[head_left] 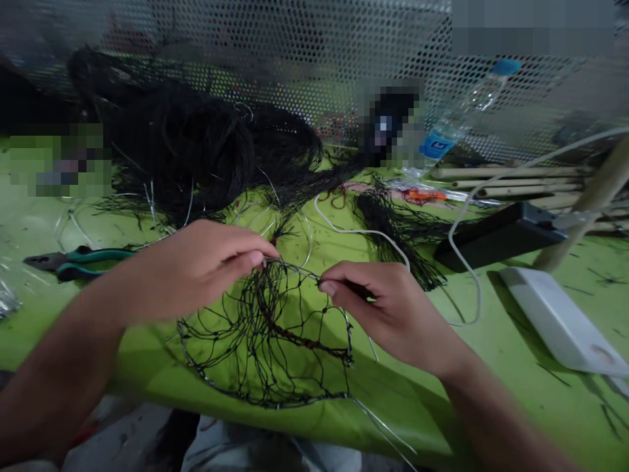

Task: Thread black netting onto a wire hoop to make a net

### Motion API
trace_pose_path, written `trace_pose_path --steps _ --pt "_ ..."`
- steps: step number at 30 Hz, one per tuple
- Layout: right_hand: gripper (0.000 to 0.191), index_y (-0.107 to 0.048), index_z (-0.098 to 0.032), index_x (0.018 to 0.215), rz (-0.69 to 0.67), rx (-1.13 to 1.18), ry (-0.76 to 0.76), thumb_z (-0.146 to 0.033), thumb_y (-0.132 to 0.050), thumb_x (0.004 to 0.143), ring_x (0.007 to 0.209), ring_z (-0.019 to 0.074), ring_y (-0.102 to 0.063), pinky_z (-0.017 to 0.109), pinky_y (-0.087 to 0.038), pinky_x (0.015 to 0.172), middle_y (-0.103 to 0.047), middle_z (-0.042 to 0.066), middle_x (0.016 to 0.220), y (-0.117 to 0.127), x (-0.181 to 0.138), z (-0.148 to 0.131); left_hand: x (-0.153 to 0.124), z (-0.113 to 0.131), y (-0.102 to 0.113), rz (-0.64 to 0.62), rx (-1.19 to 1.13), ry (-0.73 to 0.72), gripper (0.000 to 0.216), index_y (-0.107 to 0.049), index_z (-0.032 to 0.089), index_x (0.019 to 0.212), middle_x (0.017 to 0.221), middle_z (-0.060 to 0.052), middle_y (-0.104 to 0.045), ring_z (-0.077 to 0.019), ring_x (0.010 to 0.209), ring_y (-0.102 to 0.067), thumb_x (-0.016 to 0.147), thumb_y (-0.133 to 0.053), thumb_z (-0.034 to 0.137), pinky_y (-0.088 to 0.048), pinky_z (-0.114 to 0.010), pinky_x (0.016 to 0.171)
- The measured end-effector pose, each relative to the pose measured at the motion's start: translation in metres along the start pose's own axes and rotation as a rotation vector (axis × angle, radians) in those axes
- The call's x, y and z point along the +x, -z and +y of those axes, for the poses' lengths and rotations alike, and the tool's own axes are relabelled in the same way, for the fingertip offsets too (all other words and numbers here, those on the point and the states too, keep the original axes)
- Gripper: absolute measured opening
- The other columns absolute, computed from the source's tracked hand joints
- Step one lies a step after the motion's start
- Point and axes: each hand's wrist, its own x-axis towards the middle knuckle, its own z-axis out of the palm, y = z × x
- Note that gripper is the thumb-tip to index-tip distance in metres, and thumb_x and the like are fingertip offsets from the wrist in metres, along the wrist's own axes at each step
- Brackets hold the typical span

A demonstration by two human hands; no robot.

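Observation:
A black knotted net hangs over the front edge of the green surface, its rim bound to a thin wire hoop. My left hand pinches the hoop's upper edge between thumb and forefinger. A short way to the right, my right hand pinches the same wire rim. Between the two hands the wire runs in a shallow arc with mesh below it. A dark reddish braided cord crosses the net. Two loose wire ends stick out at the lower right.
Green-handled pliers lie left of my left hand. Behind are a heap of black netting and a perforated metal panel. To the right are a water bottle, bamboo sticks, a black box, a white device and a white cable.

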Motion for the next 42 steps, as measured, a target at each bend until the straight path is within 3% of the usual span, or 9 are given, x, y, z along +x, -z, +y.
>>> trace_pose_path --steps 4,8,14,18,20,23,27,32,42 --pt "0.02 -0.067 -0.02 0.085 0.034 -0.02 0.049 -0.022 -0.058 0.103 0.059 0.01 -0.052 0.025 -0.039 0.059 -0.063 -0.003 0.068 0.004 -0.002 -0.001 -0.001 -0.006 0.018 -0.044 -0.257 0.097 0.028 -0.077 0.028 0.114 0.081 0.001 -0.077 -0.0137 0.062 -0.07 0.101 -0.054 0.036 -0.05 -0.021 0.051" --pt "0.016 -0.066 -0.021 0.089 0.057 -0.055 0.127 -0.019 -0.058 0.103 0.059 0.0089 -0.054 0.023 -0.039 0.058 -0.064 -0.004 0.07 0.006 -0.003 -0.002 -0.005 0.003 0.024 -0.058 -0.349 0.097 0.027 -0.076 0.024 0.116 0.086 -0.001 -0.077 -0.0125 0.068 -0.07 0.102 -0.054 0.031 -0.054 -0.02 0.057" --pt "0.013 -0.067 -0.018 0.091 0.088 -0.068 0.205 -0.014 -0.06 0.101 0.061 0.0069 -0.056 0.02 -0.04 0.059 -0.065 -0.004 0.072 0.008 -0.003 -0.002 -0.008 -0.001 0.03 0.199 -0.564 0.122 0.026 -0.071 0.017 0.113 0.092 -0.003 -0.076 -0.0134 0.08 -0.071 0.103 -0.048 0.016 -0.058 -0.024 0.067" --pt "0.015 -0.066 -0.018 0.088 0.052 -0.061 0.17 -0.015 -0.059 0.101 0.059 0.0061 -0.053 0.019 -0.039 0.059 -0.063 -0.005 0.069 0.008 -0.003 -0.002 -0.002 0.011 0.016 0.321 -0.145 -0.022 0.022 -0.069 0.017 0.117 0.106 -0.004 -0.073 -0.0158 0.095 -0.068 0.105 -0.051 0.02 -0.055 -0.029 0.081" --pt "0.016 -0.067 -0.018 0.088 0.034 -0.058 0.146 -0.016 -0.059 0.101 0.059 0.006 -0.051 0.019 -0.039 0.059 -0.062 -0.006 0.068 0.008 -0.003 -0.002 0.004 0.027 0.004 0.252 0.173 -0.153 0.023 -0.067 0.016 0.118 0.113 -0.006 -0.07 -0.0199 0.103 -0.066 0.103 -0.049 0.015 -0.052 -0.035 0.088" --pt "0.017 -0.068 -0.018 0.086 0.039 -0.056 0.127 -0.017 -0.06 0.101 0.058 0.0059 -0.048 0.02 -0.037 0.058 -0.06 -0.006 0.067 0.007 -0.003 -0.003 0.012 0.047 -0.012 0.12 0.434 -0.272 0.016 -0.066 0.017 0.101 0.094 -0.003 -0.066 -0.0209 0.087 -0.062 0.101 -0.051 0.012 -0.048 -0.037 0.078" --pt "0.022 -0.066 -0.017 0.08 0.041 -0.028 0.134 -0.017 -0.06 0.101 0.056 0.0057 -0.042 0.02 -0.034 0.056 -0.054 -0.007 0.063 0.005 -0.003 -0.003 0.018 0.047 -0.022 0.038 0.409 -0.322 0.012 -0.06 0.019 0.095 0.082 0.002 -0.057 -0.0171 0.072 -0.056 0.102 -0.053 0.012 -0.037 -0.035 0.061" --pt "0.02 -0.07 -0.016 0.086 -0.034 0.046 0.105 -0.019 -0.059 0.102 0.058 0.0056 -0.048 0.02 -0.036 0.057 -0.063 -0.005 0.067 0.004 -0.001 -0.001 0.014 0.027 -0.023 -0.059 0.407 -0.347 0.011 -0.061 0.02 0.111 0.093 0.002 -0.061 -0.0153 0.07 -0.057 0.104 -0.053 0.015 -0.037 -0.035 0.062" --pt "0.022 -0.071 -0.017 0.082 -0.115 0.182 -0.02 -0.02 -0.06 0.101 0.059 0.0064 -0.054 0.018 -0.038 0.056 -0.066 -0.005 0.067 0.001 0.003 0.006 0.011 0.022 -0.033 0.038 0.59 -0.454 0.024 -0.061 0.016 0.111 0.082 0.001 -0.058 -0.0149 0.065 -0.057 0.099 -0.044 0.003 -0.036 -0.03 0.058"
